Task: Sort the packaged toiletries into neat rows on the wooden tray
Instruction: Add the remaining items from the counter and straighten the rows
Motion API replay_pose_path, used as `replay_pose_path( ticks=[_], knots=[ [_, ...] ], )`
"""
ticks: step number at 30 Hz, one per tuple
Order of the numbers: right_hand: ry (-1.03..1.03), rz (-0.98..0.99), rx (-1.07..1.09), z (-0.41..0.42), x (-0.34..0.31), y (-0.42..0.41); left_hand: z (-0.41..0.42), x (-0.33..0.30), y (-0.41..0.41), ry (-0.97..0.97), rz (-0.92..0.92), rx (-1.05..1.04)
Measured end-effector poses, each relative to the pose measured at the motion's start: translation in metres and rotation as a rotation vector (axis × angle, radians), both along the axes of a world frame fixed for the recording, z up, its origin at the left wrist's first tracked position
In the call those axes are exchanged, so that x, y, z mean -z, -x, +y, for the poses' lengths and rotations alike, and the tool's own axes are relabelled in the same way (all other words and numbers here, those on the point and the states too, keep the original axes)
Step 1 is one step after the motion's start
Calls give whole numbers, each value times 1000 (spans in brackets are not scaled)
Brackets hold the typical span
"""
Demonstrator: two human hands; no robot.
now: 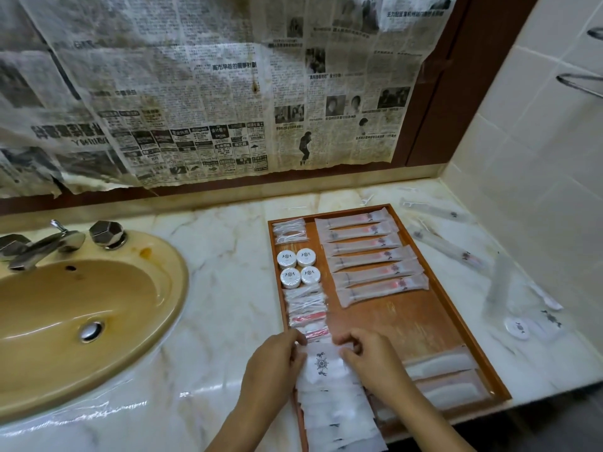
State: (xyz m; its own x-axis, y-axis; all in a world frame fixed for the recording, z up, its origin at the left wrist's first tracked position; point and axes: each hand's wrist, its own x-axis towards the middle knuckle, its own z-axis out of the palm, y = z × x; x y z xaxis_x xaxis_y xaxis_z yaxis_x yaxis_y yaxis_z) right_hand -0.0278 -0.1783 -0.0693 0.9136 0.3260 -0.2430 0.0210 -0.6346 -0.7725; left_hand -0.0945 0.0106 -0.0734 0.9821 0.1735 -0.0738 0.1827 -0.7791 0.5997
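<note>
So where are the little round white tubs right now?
The four round tubs sit in a two-by-two block in the tray's left column, toward the far end, just left of the row of long sachets in the head view.

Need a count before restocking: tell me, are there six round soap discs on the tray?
No, only four round soap discs sit on the wooden tray, in a two-by-two block.

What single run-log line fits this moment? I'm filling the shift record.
step: aligning | left hand + right hand: pinching white emblem-printed sachet | where: rectangular wooden tray, near-left column
</note>
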Motion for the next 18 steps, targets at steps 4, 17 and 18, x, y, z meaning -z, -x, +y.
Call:
replay_pose_path(
  ticks=[4, 17, 18],
  knots=[
    [51, -12, -29, 4, 2, 8, -1, 12, 10, -71, -69, 73],
    [168, -59, -71, 4, -6, 6, -3, 23, 32, -44, -130, 95],
    [169, -63, -67, 4, -6, 6, -3, 23, 32, -46, -129, 96]
  ],
)
